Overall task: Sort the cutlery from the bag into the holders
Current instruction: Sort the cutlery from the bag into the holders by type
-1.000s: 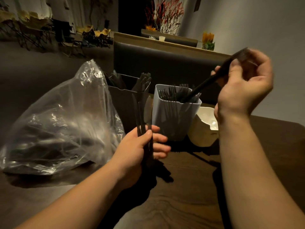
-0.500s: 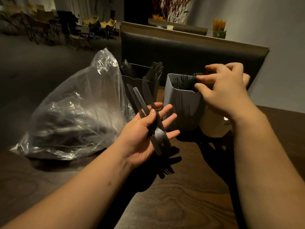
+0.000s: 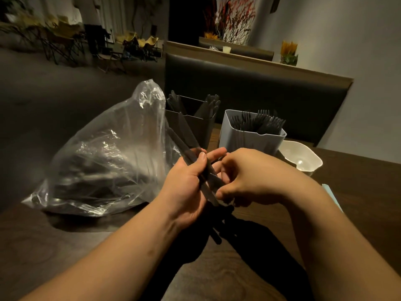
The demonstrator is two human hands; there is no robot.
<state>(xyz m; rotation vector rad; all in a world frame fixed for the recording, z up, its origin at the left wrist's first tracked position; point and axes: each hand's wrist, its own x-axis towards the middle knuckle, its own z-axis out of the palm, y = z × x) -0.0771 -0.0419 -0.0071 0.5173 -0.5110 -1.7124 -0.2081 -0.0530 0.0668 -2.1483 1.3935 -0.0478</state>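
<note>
Left hand [image 3: 186, 190] grips several black cutlery pieces [image 3: 209, 192]; right hand [image 3: 249, 179] pinches one. One bag [image 3: 104, 161] left. Three far: dark holder [image 3: 195, 127], grey holder [image 3: 249, 142], white holder [image 3: 308, 158].

The right hand [image 3: 245, 177] has left the holder [image 3: 249, 140] and come back to the left hand [image 3: 186, 187], pinching the cutlery [image 3: 188, 146] there. The left fingers, splayed before, now close round it.
</note>
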